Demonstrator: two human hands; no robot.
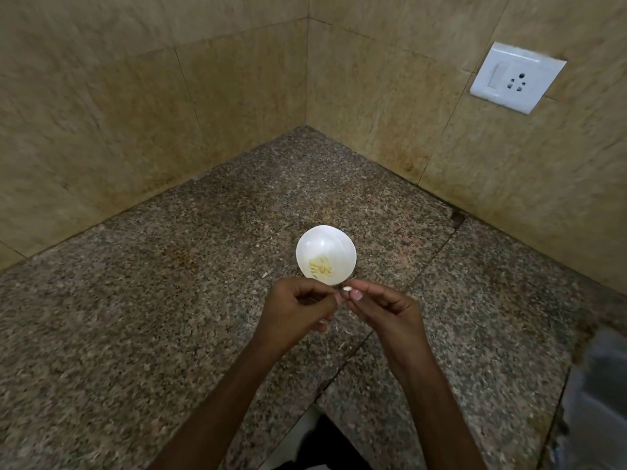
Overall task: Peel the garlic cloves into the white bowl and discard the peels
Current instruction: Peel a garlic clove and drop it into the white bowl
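A small white bowl (325,242) stands on the granite counter, with several peeled pale-yellow garlic cloves (320,267) at its bottom. Just in front of the bowl's near rim, both hands meet above the counter. My right hand (383,310) pinches a small whitish garlic clove (346,289) between thumb and fingertip. My left hand (295,310) has its fingers curled and its fingertips at the same clove; what else lies inside its palm is hidden.
The speckled granite counter (169,300) fills a corner between two tiled walls. A white switch and socket plate (517,78) sits on the right wall. A bit of peel (265,274) lies left of the bowl. A grey blurred surface (597,401) borders the counter's right edge.
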